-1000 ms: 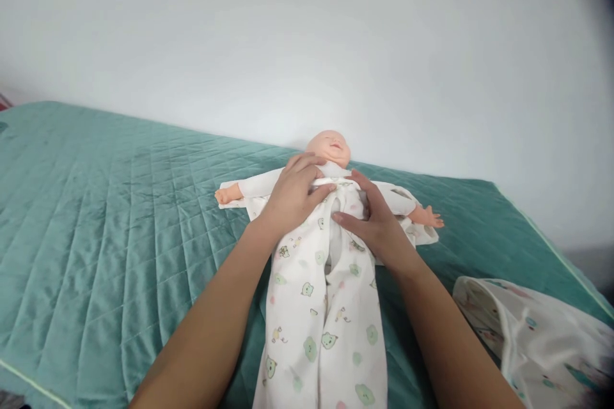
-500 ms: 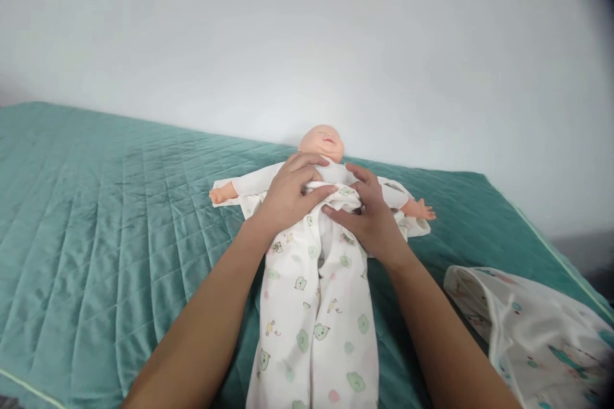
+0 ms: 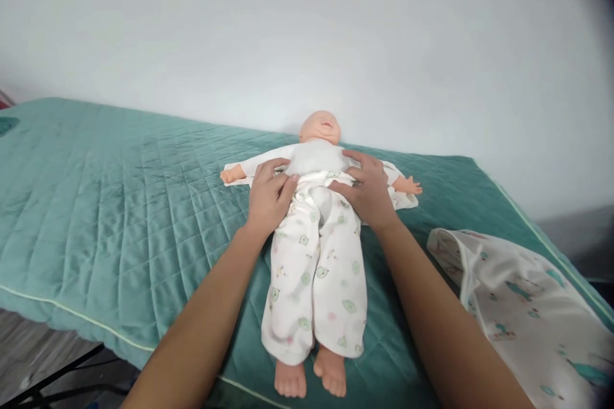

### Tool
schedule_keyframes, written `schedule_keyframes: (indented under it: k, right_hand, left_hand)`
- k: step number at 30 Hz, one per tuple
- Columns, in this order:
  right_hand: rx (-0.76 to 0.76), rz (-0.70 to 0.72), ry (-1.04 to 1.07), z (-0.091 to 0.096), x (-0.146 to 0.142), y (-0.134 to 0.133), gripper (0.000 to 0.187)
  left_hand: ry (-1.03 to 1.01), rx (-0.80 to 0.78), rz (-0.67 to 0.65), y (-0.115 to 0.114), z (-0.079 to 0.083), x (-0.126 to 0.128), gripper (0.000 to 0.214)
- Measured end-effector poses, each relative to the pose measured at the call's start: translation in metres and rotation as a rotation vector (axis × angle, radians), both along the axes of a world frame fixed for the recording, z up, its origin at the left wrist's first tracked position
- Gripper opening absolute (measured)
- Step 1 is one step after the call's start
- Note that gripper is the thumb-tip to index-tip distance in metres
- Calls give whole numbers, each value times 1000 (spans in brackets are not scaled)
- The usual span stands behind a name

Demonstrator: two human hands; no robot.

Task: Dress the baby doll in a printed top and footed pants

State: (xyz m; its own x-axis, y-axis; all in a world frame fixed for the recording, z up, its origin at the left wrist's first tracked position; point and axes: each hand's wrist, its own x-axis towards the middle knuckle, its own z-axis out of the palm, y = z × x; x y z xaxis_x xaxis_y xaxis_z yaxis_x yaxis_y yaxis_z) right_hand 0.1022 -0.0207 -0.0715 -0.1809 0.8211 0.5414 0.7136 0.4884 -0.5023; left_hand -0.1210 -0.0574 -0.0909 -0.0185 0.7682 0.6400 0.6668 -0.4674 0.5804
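Note:
A baby doll (image 3: pixel 320 128) lies on its back, head toward the wall and arms spread out. It has a plain white top (image 3: pixel 314 156) and patterned white pants (image 3: pixel 316 255) with green and pink prints. Bare feet show below the pant legs. My left hand (image 3: pixel 271 197) is at one side of the waist, fingers curled round the pants' waistband. At the other side, my right hand (image 3: pixel 369 192) grips the waistband between thumb and fingers. The fabric bunches between both hands. Some fingertips are hidden in the cloth.
The doll rests on a quilted green cover (image 3: pixel 119 217) with a pale piped edge. A white printed cloth (image 3: pixel 518 307) lies to the right of my right forearm. A pale wall (image 3: pixel 307 38) rises behind. Dark metal bars and wood-look floor show at lower left.
My left hand has shifted outward from the middle of the waistband to its side. My right hand stays near the waistband. The view has shifted, and the doll's feet now show.

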Motion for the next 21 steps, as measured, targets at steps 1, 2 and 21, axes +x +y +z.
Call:
schedule_keyframes:
  k: [1, 2, 21]
  right_hand:
    - [8, -10, -8, -1, 0, -1, 34]
    - [15, -19, -17, -3, 1, -1, 32]
    - [205, -89, -133, -5, 0, -23, 33]
  left_hand:
    - [5, -13, 21, -9, -4, -4, 37]
    - [11, -29, 37, -18, -8, -7, 37]
    - [17, -308, 131, -59, -15, -2, 27]
